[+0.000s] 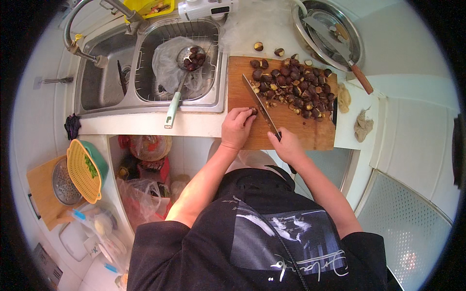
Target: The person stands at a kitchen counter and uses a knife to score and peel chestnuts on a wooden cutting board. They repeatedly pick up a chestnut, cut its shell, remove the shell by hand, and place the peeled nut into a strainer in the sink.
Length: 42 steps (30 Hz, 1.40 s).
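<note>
My left hand pinches a single chestnut against the near left part of a wooden cutting board. A knife with a long blade and a black handle is gripped in my right hand. Its blade slants up and to the left, just right of the held chestnut; a gap shows between them. Farther back on the board lies a heap of dark brown chestnuts, many showing pale yellow cuts. Small shell scraps are scattered along the heap's near edge.
Left of the board is a steel double sink. A slotted ladle with chestnuts rests over its rack and a plastic bag. At the back right, a cleaver lies across a steel basin. Crumpled cloths lie right of the board.
</note>
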Each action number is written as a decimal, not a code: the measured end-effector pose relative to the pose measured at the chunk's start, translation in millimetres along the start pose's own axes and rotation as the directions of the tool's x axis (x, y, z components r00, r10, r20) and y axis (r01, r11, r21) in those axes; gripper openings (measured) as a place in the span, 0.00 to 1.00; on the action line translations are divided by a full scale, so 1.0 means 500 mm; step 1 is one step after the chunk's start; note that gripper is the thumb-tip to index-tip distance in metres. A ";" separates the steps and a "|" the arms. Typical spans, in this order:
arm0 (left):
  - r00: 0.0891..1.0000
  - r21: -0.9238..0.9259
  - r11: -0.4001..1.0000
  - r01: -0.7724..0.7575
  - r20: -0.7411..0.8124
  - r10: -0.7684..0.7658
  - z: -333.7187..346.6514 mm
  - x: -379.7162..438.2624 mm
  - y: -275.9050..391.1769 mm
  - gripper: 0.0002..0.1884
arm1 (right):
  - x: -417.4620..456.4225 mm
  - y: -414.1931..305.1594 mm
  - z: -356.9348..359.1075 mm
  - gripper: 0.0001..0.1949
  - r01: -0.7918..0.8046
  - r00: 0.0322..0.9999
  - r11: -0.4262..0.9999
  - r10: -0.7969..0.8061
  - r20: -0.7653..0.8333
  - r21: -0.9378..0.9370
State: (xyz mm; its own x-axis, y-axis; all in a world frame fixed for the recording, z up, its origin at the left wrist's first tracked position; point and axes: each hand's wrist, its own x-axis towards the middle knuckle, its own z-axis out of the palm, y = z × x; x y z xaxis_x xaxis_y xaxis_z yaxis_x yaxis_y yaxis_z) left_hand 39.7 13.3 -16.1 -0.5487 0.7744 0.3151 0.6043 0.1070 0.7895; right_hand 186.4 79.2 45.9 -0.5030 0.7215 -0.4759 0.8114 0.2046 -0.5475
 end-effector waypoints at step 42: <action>0.998 0.087 0.994 -0.065 0.003 0.065 0.012 0.018 0.004 0.07 | 0.016 -0.081 -0.011 0.11 -0.092 0.981 0.932 0.145 0.129 -0.352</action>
State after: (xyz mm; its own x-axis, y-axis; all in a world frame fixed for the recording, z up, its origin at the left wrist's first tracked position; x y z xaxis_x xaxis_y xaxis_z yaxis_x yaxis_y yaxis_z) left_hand 39.5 24.1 -14.8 -0.5063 0.7818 0.3641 0.6870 0.1104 0.7182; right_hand 151.0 80.3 67.9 -0.4139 0.6519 -0.6354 0.9067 0.3572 -0.2242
